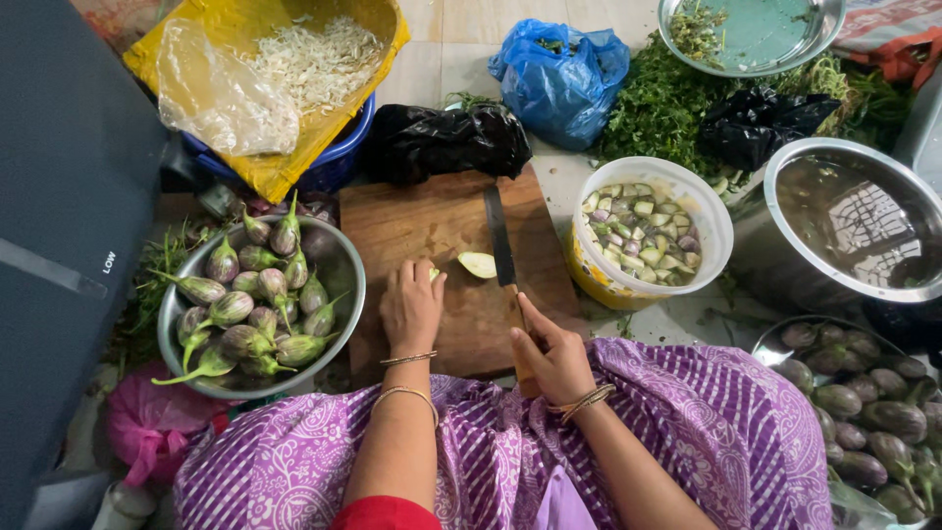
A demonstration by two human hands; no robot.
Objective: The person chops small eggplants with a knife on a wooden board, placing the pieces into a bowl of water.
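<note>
so: wooden cutting board (442,221) mostly bare at 12 o'clock. left hand (411,306) closed over eggplant piece (433,274); right hand (555,359) wrapped round knife (501,247), cut wedge (478,264) touching blade. steel bowl (345,263) at 9 w/ whole striped eggplants; white tub (713,211) at 2 w/ chopped bits.

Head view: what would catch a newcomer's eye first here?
Most striking is the wooden cutting board at centre, where the right hand holds a knife beside a cut eggplant piece and the left hand presses down another. Left of it a steel bowl brims with whole small eggplants; right, a white tub holds chopped pieces.
</note>
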